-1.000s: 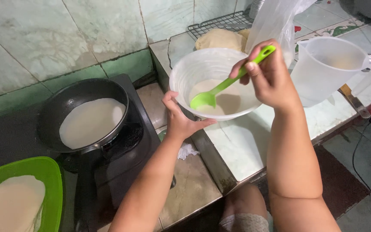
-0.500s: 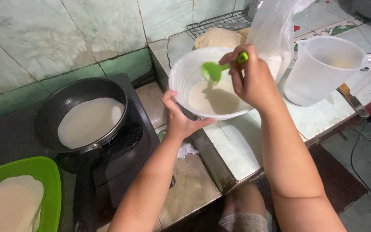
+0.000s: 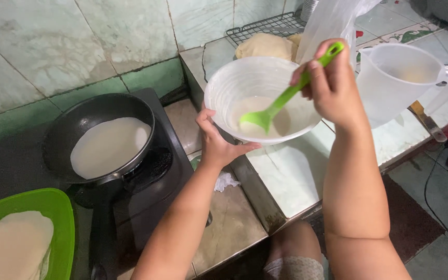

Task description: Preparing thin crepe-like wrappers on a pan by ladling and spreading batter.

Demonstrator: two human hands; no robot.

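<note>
From the black pan leftward, the left hand clamps the white bowl on the worktop, while the right hand, closed on the green ladle, should scoop the batter slowly, keeping it level.
</note>
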